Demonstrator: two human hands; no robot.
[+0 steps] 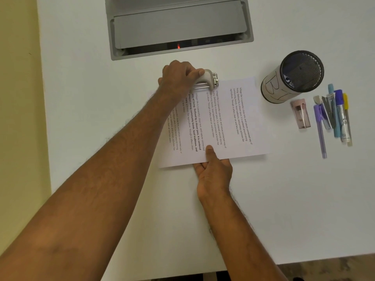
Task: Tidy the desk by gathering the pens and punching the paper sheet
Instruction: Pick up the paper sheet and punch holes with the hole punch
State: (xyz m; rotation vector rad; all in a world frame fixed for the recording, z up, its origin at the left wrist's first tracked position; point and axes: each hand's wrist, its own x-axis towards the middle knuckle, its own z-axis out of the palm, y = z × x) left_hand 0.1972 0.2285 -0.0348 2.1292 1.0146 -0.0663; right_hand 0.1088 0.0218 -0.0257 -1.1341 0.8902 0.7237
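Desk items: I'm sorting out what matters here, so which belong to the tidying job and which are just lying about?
Part of the job:
- paper sheet, held by the right hand
- hole punch, under the left hand
- pens, loose on the desk
- mesh pen cup

Just lying about:
- small pink case
- grey cable hatch

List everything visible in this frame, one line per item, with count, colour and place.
Desk: one, white, fills the view.
Cable hatch: one, grey, top centre.
Paper sheet: one, white, printed, centre.
Hole punch: one, beige and metal, on the sheet's far edge.
Pen cup: one, black mesh with white wrap, right of the sheet.
Pink case: one, below the cup.
Pens and markers: several, purple, blue, yellow, loose at the right.
Left hand: on the punch.
Right hand: pinching the sheet's near edge.
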